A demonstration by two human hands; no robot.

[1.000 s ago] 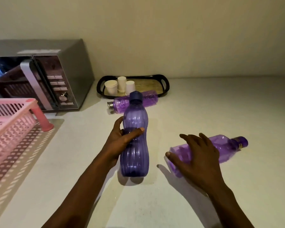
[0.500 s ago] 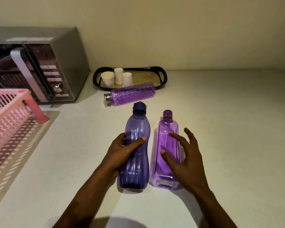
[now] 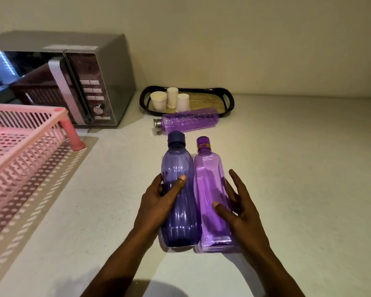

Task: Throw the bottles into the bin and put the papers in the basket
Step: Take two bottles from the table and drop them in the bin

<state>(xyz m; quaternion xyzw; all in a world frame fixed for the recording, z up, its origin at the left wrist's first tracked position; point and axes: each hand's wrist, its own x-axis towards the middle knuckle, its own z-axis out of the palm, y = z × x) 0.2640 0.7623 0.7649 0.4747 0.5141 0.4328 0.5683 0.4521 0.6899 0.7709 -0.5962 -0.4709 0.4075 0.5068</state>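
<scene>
Two bottles stand upright side by side on the white counter. My left hand (image 3: 159, 202) is wrapped around the dark blue-purple ribbed bottle (image 3: 178, 168). Pressed against its right side is a lighter purple square bottle (image 3: 208, 183), which my right hand (image 3: 238, 211) holds with thumb in front and fingers spread behind. A third purple bottle (image 3: 189, 121) with a silver cap lies on its side farther back. A pink slotted basket (image 3: 24, 133) sits at the left edge. No bin or papers are in view.
A silver microwave (image 3: 90, 82) stands at the back left against the wall. A black-rimmed tray (image 3: 225, 101) carrying three white paper cups (image 3: 171, 99) sits behind the lying bottle. Bare counter stretches to the right.
My right hand stood the light purple bottle upright, from lying on the counter, and brought it against the dark bottle. My left hand kept its grip on the dark bottle.
</scene>
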